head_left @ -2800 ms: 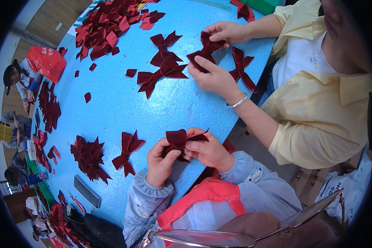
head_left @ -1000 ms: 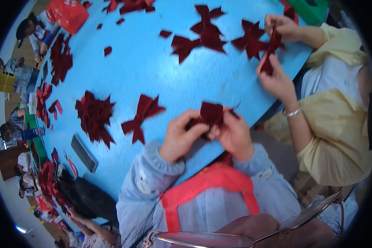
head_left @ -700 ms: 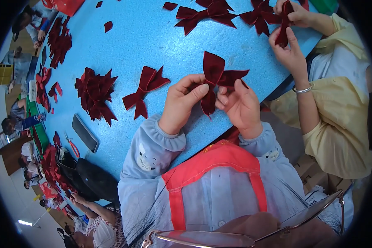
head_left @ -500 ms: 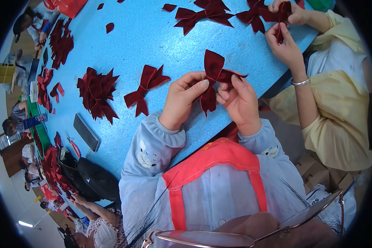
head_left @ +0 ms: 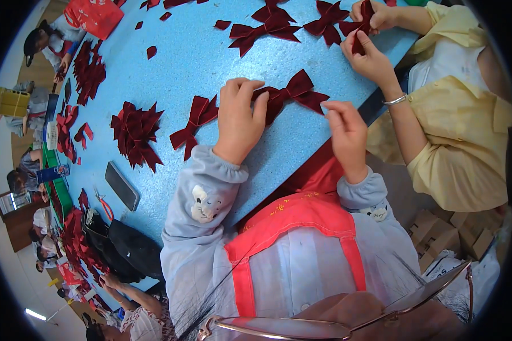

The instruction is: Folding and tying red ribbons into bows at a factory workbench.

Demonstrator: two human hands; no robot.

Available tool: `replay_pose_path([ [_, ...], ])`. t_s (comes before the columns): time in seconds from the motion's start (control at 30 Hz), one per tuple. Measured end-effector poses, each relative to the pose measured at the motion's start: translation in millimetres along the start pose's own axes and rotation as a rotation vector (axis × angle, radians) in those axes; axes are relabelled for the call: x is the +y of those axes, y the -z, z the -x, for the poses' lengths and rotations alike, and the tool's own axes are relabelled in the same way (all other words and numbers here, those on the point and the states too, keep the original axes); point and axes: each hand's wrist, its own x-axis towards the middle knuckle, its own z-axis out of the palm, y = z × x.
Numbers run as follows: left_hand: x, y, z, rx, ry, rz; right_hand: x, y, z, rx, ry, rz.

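A dark red velvet bow (head_left: 296,94) lies slanted at or just above the blue table in front of me. My left hand (head_left: 240,111) has its thumb and fingers around the bow's left end and hides part of it. Close by the right tail, my right hand (head_left: 347,136) has its fingers bent and apart, with nothing seen in them. A second red bow (head_left: 194,121) rests on the table left of my left hand. Farther left sits a heap of similar bows (head_left: 136,133).
A phone (head_left: 122,185), red-handled pliers (head_left: 104,207) and a black bag (head_left: 128,244) lie at the left. More bows (head_left: 264,28) and scraps are across the blue table (head_left: 193,62). At the right, a co-worker's hands (head_left: 372,48) hold another bow. Several people sit far left.
The bow has gone from upright between both hands to slanted at the table. My right hand has let go and drawn back; my left has shifted onto the bow's left end.
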Motion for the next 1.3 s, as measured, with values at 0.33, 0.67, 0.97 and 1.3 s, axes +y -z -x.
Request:
replay_pose_path([
  [0.33, -2.1, 15.6, 9.4, -0.200, 0.059, 0.126, -16.8, -14.7, 9.2, -0.272, 0.485, 1.089],
  [0.67, -0.1, 17.8, 10.5, -0.118, -0.162, -0.010, -9.7, -18.8, 14.1, -0.241, 0.523, 1.077],
  [0.97, 1.0, 4.0, 12.7, -0.171, -0.347, -0.223, -13.0, -18.6, 3.7, -0.201, 0.566, 1.068],
  [1.3, 4.2, -8.8, 21.3, -0.057, -0.290, -0.279, -6.9, -37.3, -19.3, -0.300, 0.571, 1.110],
])
